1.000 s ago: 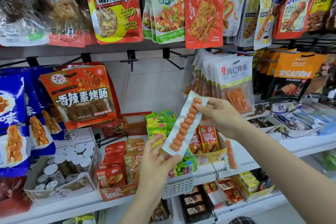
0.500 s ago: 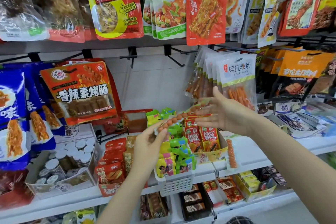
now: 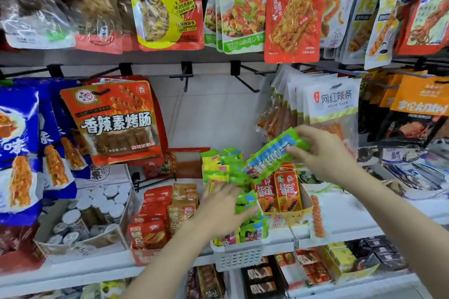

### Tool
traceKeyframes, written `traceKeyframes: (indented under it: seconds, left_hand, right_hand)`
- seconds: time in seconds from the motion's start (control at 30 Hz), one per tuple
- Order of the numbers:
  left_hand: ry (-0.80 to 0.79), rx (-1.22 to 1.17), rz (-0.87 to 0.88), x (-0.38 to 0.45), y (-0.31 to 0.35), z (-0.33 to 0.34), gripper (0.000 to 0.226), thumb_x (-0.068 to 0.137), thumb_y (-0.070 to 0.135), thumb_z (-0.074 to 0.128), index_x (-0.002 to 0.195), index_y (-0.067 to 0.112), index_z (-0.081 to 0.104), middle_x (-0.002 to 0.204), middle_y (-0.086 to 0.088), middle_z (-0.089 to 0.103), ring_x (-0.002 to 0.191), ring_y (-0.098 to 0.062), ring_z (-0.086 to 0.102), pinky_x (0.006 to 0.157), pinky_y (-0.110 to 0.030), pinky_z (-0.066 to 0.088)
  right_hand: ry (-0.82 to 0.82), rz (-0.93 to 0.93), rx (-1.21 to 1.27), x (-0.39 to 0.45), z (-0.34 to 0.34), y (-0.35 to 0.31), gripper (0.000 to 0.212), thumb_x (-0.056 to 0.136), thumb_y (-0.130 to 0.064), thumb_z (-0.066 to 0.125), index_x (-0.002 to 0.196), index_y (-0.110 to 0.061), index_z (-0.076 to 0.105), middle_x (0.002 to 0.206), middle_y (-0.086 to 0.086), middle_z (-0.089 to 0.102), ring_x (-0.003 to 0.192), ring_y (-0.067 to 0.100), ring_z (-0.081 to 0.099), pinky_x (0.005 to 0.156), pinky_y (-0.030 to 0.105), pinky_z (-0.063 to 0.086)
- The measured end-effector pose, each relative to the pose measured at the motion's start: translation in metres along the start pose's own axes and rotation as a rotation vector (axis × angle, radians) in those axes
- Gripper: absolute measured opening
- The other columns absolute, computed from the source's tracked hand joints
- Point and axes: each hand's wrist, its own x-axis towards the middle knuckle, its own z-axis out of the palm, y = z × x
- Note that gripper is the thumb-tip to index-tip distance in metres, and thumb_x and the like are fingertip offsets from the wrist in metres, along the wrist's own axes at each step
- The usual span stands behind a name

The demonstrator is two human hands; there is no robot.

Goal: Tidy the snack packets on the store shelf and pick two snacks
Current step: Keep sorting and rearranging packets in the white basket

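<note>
1. At lower centre of the frame, a white slotted basket (image 3: 239, 258) sits at the front edge of the white shelf (image 3: 352, 223), packed with small green and yellow snack packets (image 3: 223, 162) that stand crowded and uneven.
2. Just right of the basket, a yellow cardboard tray (image 3: 295, 217) holds upright red packets (image 3: 286, 189); just left, a red carton (image 3: 145, 257) holds red and tan sachets (image 3: 155, 211).
3. At lower left, an open cardboard box (image 3: 80, 247) holds small jars with white lids (image 3: 107, 199).
4. Right of the yellow tray, a clear strip of orange sausage pieces (image 3: 317, 218) lies flat on the bare shelf, its lower end reaching the shelf's front edge.
5. Open white wall shows at centre between the orange hanging bag (image 3: 116, 124) and the white hanging bags (image 3: 332, 104), with black pegs (image 3: 245, 80) jutting out above it.
6. The right hand (image 3: 325, 153), at centre right, pinches a long green and blue packet (image 3: 274, 153) at its upper end; the packet slants down-left above the basket, its printing upside down.
7. The left hand (image 3: 218, 211) lies over the basket's packets, fingers spread and blurred, touching a green one (image 3: 245, 201); whether it grips any I cannot tell.
</note>
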Motion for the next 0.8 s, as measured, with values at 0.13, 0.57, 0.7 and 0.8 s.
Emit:
traceKeyframes:
  seconds: [0.13,0.57,0.7,0.8]
  left_hand:
    - [0.011,-0.083,0.048,-0.009,-0.008,0.009,0.069,0.082,0.085,0.019,0.131,0.046,0.048,0.148,0.011,0.036,0.14,-0.016,0.019,0.114,-0.047,0.014]
    - [-0.043,-0.155,0.021,-0.016,-0.016,0.003,0.053,0.085,0.078,0.039,0.13,0.051,0.048,0.157,0.012,0.016,0.142,-0.012,0.012,0.111,-0.052,0.012]
    - [-0.08,-0.136,0.028,-0.01,-0.019,0.0,0.058,0.083,0.082,0.036,0.13,0.051,0.046,0.161,0.014,0.017,0.141,-0.012,0.012,0.109,-0.052,0.017]
    - [-0.057,-0.157,0.037,-0.009,-0.02,0.003,0.062,0.081,0.084,0.032,0.13,0.048,0.048,0.157,0.014,0.028,0.139,-0.01,0.014,0.107,-0.05,0.017]
  right_hand:
    - [-0.037,-0.114,-0.01,0.002,0.018,-0.007,0.034,0.089,-0.03,0.07,0.119,-0.015,0.064,0.097,-0.003,0.07,0.079,0.009,0.069,0.072,0.02,0.047]
    - [-0.382,-0.072,-0.203,0.013,0.12,-0.018,0.013,0.08,-0.028,0.078,0.092,-0.025,0.079,0.093,-0.001,0.076,0.093,0.017,0.068,0.085,0.03,0.053]
    - [-0.38,-0.056,-0.114,0.024,0.119,-0.018,0.015,0.084,-0.035,0.074,0.088,-0.021,0.08,0.084,0.002,0.076,0.082,0.015,0.07,0.078,0.031,0.054]
    - [-0.213,-0.007,-0.103,0.034,0.114,-0.01,0.011,0.087,-0.026,0.072,0.091,-0.018,0.079,0.09,0.0,0.077,0.084,0.015,0.07,0.081,0.029,0.054]
